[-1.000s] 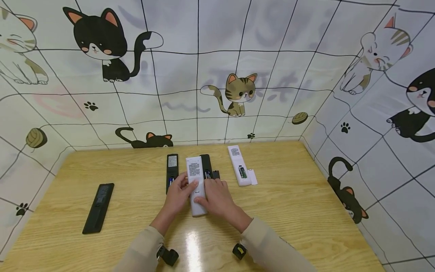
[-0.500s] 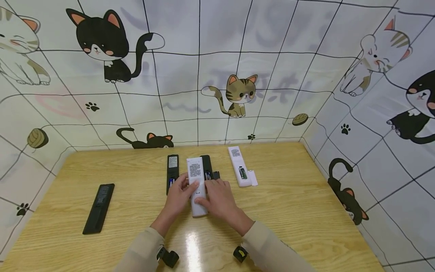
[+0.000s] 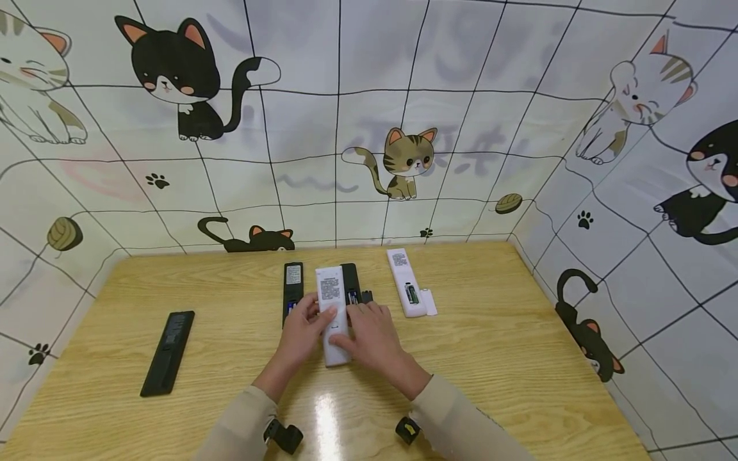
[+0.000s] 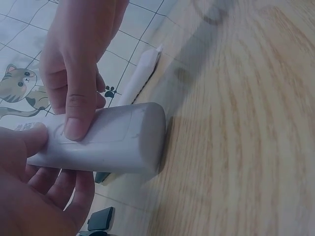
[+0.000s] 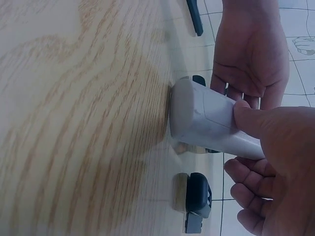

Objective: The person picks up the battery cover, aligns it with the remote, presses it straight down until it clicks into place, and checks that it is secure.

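A white remote control [image 3: 331, 288], back side up with printed text, lies between both hands over the table. My left hand [image 3: 302, 328] holds it by its left side, thumb on top; in the left wrist view the left fingers [image 4: 81, 194] curl beneath. My right hand [image 3: 373, 336] grips the other side, and its thumb [image 5: 250, 118] presses on the battery cover [image 5: 215, 109] near the rounded end. That cover sits in place, its outline visible. A black remote [image 3: 350, 282] with batteries in its bay is partly hidden behind, its loose cover [image 3: 367, 296] at its right.
Another black remote [image 3: 293, 276] with an uncovered battery bay is left of the hands. To the right lies a second white remote [image 3: 399, 269], battery bay uncovered, with its cover [image 3: 429, 301] beside it. One more black remote [image 3: 167, 353] rests far left on the wooden table [image 3: 490, 384].
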### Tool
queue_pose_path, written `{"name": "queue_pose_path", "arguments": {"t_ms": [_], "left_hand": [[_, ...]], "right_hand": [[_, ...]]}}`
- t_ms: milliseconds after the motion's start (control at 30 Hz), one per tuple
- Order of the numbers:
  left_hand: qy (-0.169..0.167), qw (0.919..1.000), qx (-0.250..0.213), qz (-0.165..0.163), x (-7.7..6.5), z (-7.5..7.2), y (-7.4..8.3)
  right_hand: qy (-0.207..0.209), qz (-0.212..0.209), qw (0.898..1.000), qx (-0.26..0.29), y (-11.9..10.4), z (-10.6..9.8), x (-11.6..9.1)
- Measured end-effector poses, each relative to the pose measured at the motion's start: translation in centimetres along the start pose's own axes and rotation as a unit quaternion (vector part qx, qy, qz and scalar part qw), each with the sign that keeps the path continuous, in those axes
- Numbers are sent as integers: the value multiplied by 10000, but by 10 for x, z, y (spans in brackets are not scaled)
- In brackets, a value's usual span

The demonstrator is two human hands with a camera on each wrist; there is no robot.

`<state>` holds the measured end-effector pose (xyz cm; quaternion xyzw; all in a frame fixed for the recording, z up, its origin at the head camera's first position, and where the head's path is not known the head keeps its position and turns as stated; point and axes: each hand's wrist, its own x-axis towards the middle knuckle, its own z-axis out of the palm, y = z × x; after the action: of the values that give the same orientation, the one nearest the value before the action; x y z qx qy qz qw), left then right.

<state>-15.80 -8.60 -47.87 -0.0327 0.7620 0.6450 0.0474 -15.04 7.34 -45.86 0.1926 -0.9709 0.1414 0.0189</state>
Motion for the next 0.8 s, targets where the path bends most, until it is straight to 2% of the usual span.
{"name": "queue_pose_path", "arguments": {"t_ms": [600, 800], "left_hand": [[109, 9994, -196, 259, -3, -5, 5], [123, 9994, -274, 189, -4, -8, 7]], "right_hand": [[-42, 114, 9978, 647, -6, -1, 0], [-95, 102, 9965, 823, -8, -2, 1]]}}
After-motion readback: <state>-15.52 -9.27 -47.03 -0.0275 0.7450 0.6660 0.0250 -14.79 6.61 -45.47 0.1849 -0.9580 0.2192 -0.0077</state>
